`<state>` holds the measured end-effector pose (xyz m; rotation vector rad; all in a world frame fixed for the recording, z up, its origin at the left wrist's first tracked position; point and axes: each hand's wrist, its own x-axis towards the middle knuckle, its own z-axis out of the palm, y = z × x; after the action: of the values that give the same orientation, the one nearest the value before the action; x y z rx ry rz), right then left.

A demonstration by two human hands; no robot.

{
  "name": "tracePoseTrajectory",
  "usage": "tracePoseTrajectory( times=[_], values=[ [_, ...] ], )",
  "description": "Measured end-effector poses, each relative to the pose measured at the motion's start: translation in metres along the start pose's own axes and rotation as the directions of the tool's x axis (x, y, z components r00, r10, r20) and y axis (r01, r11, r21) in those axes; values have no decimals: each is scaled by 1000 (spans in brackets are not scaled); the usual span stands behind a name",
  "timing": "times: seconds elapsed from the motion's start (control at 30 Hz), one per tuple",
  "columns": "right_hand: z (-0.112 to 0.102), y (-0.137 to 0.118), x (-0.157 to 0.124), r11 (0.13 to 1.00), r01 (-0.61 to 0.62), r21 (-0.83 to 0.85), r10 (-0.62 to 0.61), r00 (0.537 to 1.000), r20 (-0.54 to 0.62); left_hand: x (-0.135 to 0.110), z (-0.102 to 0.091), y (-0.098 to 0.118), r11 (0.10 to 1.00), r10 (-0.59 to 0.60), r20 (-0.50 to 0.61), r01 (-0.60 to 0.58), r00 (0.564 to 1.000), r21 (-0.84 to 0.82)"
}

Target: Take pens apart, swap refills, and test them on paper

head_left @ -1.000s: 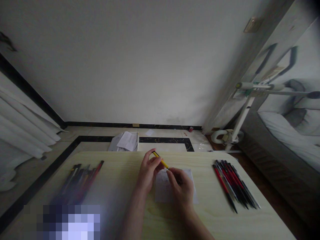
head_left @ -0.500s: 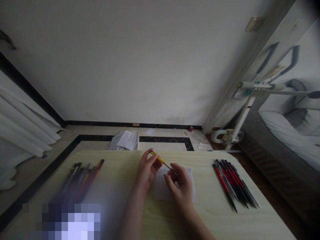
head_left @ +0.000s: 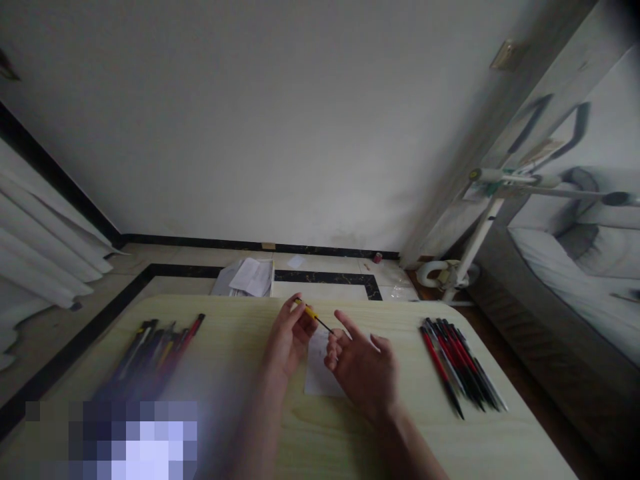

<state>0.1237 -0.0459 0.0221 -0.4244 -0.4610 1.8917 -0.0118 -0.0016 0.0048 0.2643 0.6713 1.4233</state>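
While I am watching from afar through the head view, with the slim yellow tool (head_left: 310, 311) as my dial's centre, the left hand (head_left: 287, 333) is pinching its smooth barrel from about eight o'clock. A thin, straight, dark shaft (head_left: 324, 325) is pointing from the barrel toward four o'clock, where the right hand (head_left: 369, 370) is showing its palm, index finger and thumb spreading, the other fingers curling. I cannot tell whether those are gripping the tip; the hands themselves are sitting apart. At six, a flat white paper (head_left: 317, 377) with faint marks is lying on the pale, wood-grained table (head_left: 320, 437). Toward half past three, glossy red, black and silvery pens (head_left: 463, 367) are fanning out; toward nine, darker pens (head_left: 163, 350) are blurring. At ten, crumpled sheets (head_left: 250, 277) are resting beyond the edge.
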Motion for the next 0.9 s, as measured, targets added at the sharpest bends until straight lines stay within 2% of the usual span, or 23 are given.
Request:
tracePoseTrajectory(
  times=[0.13, 0.27, 0.33, 0.47, 0.7, 0.9],
  values=[
    [-4, 3, 2, 1000, -6, -18, 6, 1000, -6, 0, -1, 0, 1000, -4, 0, 4, 1000, -16],
    [-6, 6, 3, 998, 11, -60, -16, 996, -83, 0, -2, -1, 1000, 10, 18, -10, 1000, -6],
    [-7, 9, 4, 992, 52, -113, -66, 990, -123, 0, -1, -2, 1000, 9, 14, -10, 1000, 13],
    [-11, 13, 6, 972, 117, -202, -158, 967, -199, 0, 1, -4, 995, 21, 1, -21, 1000, 99],
    [-24, 12, 9, 958, 158, -238, -219, 941, -258, -2, 3, -8, 977, -2, 7, 1, 1000, 212],
    [-25, 10, 11, 930, 187, -316, -300, 882, -362, -2, 6, -9, 969, -8, 3, 7, 1000, 247]
  ],
)
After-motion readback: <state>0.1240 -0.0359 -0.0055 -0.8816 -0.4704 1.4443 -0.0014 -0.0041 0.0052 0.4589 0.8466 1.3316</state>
